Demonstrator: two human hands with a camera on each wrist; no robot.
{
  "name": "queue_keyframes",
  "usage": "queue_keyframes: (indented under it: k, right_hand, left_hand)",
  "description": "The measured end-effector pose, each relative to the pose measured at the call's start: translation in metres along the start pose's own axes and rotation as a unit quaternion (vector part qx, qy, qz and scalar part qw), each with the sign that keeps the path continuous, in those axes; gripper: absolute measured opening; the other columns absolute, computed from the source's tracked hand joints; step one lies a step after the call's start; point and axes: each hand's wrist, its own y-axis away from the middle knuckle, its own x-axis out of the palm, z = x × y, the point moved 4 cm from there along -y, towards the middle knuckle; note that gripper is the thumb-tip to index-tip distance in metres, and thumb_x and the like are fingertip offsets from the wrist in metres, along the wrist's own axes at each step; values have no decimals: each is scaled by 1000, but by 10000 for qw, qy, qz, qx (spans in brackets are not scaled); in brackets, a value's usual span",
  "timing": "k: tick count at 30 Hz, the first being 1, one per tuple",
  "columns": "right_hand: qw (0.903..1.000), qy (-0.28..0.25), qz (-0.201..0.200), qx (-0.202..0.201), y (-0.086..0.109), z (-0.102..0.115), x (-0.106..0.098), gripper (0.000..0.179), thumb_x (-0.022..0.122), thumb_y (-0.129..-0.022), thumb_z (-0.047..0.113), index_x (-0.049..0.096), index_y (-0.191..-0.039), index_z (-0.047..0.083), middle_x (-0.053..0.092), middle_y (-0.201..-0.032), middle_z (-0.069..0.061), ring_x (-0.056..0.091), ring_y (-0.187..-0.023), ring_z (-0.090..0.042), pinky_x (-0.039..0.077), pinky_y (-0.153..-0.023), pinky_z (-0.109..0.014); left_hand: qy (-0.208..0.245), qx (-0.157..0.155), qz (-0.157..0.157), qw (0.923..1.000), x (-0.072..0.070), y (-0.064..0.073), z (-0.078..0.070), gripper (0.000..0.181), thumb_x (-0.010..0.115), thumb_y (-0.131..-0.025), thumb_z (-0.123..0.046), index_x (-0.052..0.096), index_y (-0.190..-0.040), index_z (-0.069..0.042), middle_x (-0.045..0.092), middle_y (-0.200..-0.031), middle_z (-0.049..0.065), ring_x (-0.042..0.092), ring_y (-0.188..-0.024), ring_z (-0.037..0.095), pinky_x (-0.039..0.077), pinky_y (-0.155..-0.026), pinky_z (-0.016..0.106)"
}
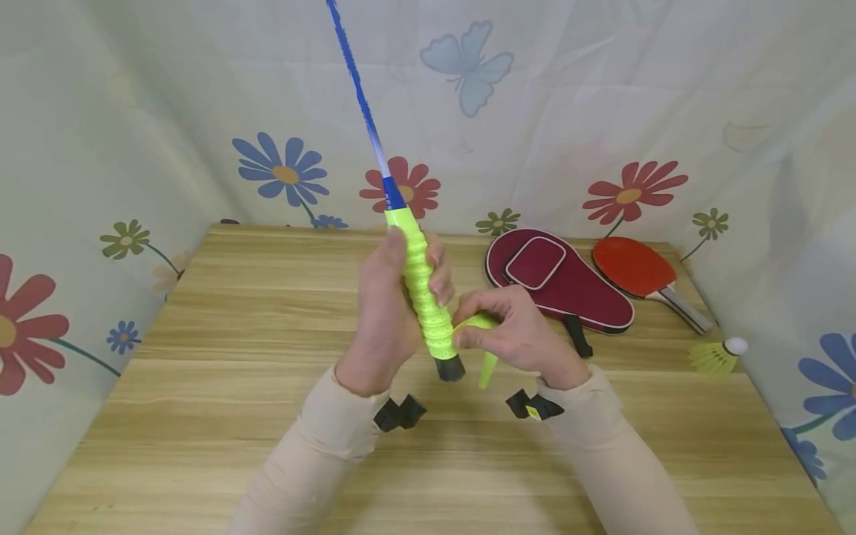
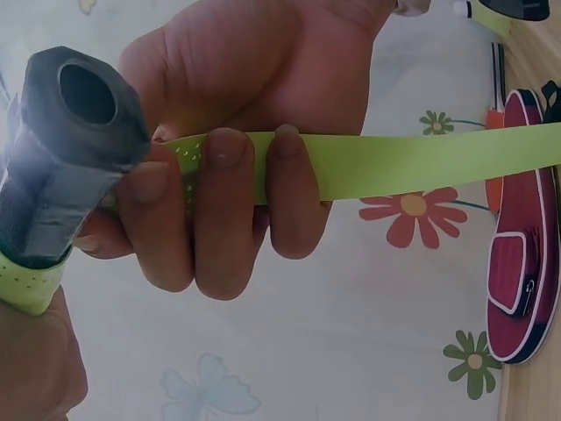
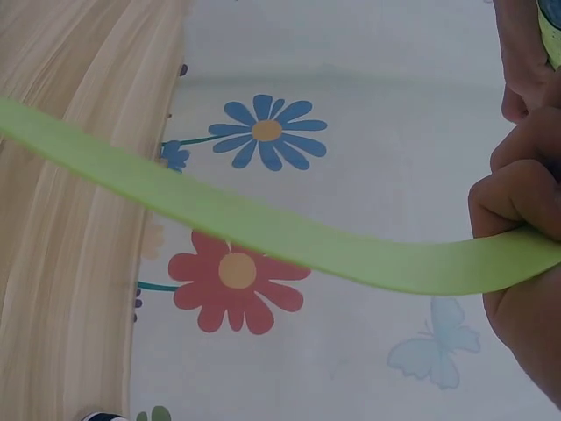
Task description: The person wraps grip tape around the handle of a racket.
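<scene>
A badminton racket with a blue shaft (image 1: 361, 96) slants up and away, its head out of view. Neon yellow perforated grip tape (image 1: 421, 290) winds in ridges round its handle, down almost to the dark butt (image 1: 450, 368). My left hand (image 1: 384, 312) holds the wrapped handle, thumb along its side. Close by the butt, my right hand (image 1: 511, 331) pinches the loose tape between thumb and fingers. In the left wrist view the free tape (image 2: 412, 165) runs flat under the right fingertips. The right wrist view shows this strip (image 3: 254, 232) trailing away in a long curve.
On the wooden table (image 1: 267, 297), at the back right, lie a maroon paddle case (image 1: 588, 293) and a red table tennis paddle (image 1: 631, 266). A yellow shuttlecock (image 1: 718, 357) is near the right edge. A flowered curtain (image 1: 568, 111) stands behind the table.
</scene>
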Motion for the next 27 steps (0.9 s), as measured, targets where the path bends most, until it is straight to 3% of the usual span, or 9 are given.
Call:
queue_keyframes:
  k: [4,10,17,27]
  right_hand:
    - [10000,-51,-19,33,0,1,1,34,77,-82,37,71,-85,4,63,-72,-5,51,-63,-18,45,-54,-26]
    - [9996,-126,20,259,0,2,0,21,78,-83,24,72,-89,5,61,-73,-7,49,-64,-19,41,-53,-26]
    - [9993,-229,196,236,-1,2,2,20,76,-84,21,70,-91,3,61,-77,-8,51,-69,-21,45,-60,-28]
    - [9998,-13,151,146,0,3,6,23,77,-84,26,66,-87,6,64,-81,-6,57,-72,-21,50,-65,-29]
  left_hand:
    - [-443,306,-291,9981,-2,1,-2,19,47,-103,-26,47,-102,-8,50,-80,3,48,-63,13,44,-53,20]
    - [-924,461,-866,9909,-7,1,-3,20,45,-103,-27,51,-102,-8,51,-87,1,48,-77,17,42,-69,26]
    - [-704,467,-845,9928,-7,2,-3,23,47,-103,-29,53,-106,-8,53,-88,2,49,-75,15,42,-65,25]
    - [-387,764,-856,9926,-9,3,-3,34,41,-104,-33,61,-104,-5,58,-80,2,53,-67,13,46,-58,22]
